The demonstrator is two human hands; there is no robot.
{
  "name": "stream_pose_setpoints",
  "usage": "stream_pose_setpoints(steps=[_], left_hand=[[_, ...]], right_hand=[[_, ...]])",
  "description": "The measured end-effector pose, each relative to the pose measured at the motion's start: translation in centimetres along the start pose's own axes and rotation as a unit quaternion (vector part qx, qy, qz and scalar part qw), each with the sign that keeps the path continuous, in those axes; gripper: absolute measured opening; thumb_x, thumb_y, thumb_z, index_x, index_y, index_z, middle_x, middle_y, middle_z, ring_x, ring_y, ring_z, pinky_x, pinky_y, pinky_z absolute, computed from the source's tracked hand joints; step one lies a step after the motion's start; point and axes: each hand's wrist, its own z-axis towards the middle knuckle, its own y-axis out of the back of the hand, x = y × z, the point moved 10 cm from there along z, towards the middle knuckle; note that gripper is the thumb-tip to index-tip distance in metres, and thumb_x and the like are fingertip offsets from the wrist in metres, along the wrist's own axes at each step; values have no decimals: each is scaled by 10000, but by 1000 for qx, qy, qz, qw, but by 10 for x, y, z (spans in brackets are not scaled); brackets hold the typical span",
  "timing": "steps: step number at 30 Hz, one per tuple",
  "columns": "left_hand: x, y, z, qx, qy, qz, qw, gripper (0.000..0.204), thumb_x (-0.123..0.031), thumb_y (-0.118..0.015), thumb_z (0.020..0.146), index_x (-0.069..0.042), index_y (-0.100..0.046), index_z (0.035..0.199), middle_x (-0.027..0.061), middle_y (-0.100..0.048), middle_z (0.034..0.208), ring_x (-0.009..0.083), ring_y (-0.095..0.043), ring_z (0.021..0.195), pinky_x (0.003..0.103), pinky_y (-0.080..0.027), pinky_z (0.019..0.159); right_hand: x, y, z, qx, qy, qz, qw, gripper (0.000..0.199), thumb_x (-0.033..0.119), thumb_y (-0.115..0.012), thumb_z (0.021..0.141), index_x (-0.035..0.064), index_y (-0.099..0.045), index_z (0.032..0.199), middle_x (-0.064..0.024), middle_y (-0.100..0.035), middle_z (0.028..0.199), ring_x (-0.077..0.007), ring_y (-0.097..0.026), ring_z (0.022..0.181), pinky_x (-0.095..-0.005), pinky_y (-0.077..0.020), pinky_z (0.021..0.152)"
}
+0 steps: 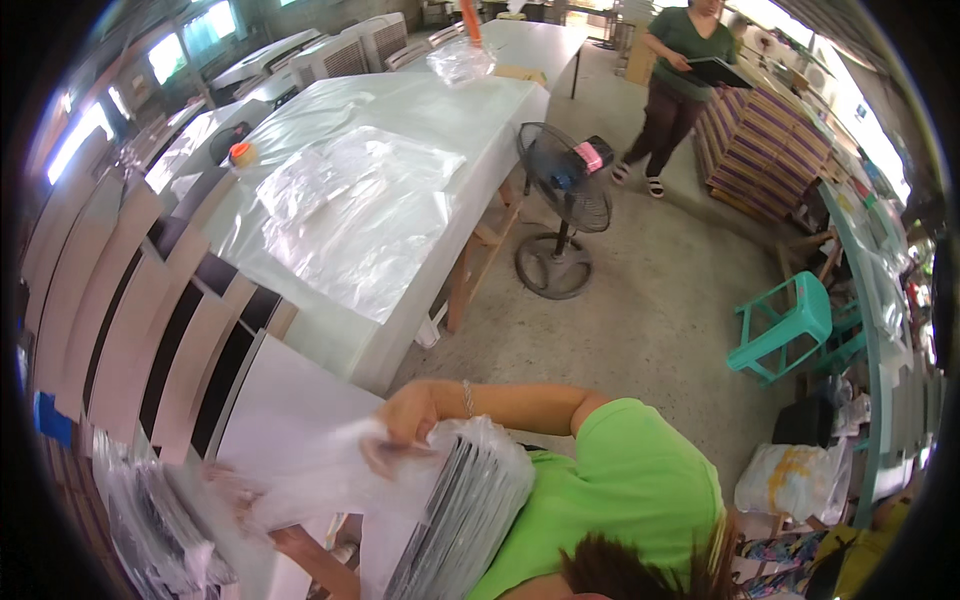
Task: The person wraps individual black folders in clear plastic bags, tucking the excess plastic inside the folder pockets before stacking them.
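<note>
My right hand (408,418), with a bracelet at its wrist, reaches left across a flat white panel (300,395). It is partly blurred, and its bent fingers appear closed on thin clear plastic (335,450). This plastic makes a hazy streak towards my left hand (238,495), which lies lower left over the panel. Motion smears the left fingers and the film covers them, so their grip is unclear. Against my green shirt stands a stack of thin dark panels in clear plastic (460,510). More plastic-wrapped panels (160,520) stand beyond my left hand.
Rows of upright panels (130,340) line the left. A long table (350,345) bears loose plastic sheeting (350,215) and a tape roll (240,152). A standing fan (565,185), a green stool (790,320) and stacked boards (765,150) are on the right. A co-worker (690,50) holds a dark panel.
</note>
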Motion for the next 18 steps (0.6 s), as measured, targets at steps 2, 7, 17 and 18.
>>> stream_pose_setpoints(steps=[2, 7, 17, 18], left_hand=[[25, -5, -16, -8, 44, 32, 999, 470, -361, -608, 780, -32, -496, 1097, 78, -567, 1061, 218, -534, 998, 388, -416, 898], [90, -41, -59, 98, 153, 25, 983, 438, -341, -625, 766, -39, -515, 1064, 70, -573, 1041, 210, -534, 989, 387, -405, 906], [-36, -61, -77, 261, -141, -87, 951, 374, -300, -660, 738, -53, -551, 997, 53, -585, 1002, 194, -534, 970, 383, -383, 924], [-47, -58, -74, 199, -180, -92, 959, 369, -288, -667, 731, -54, -551, 991, 53, -589, 972, 191, -549, 922, 362, -386, 911]], right_hand=[[46, 6, -8, -48, 124, 6, 991, 695, 531, -476, 825, 28, -315, 1276, -96, -449, 1157, -156, -467, 982, -335, -388, 834], [103, 20, -30, 24, 266, 93, 959, 724, 624, -489, 777, 147, -338, 1302, -86, -454, 1169, -254, -403, 1120, -414, -327, 953], [72, 19, 21, 19, 217, 154, 964, 584, 325, -662, 767, 190, -356, 1246, -116, -547, 964, -301, -460, 1052, -478, -302, 972], [72, 26, 20, -46, 182, 121, 975, 562, 266, -652, 770, 161, -355, 1236, -101, -540, 935, -267, -476, 1002, -430, -331, 941]])
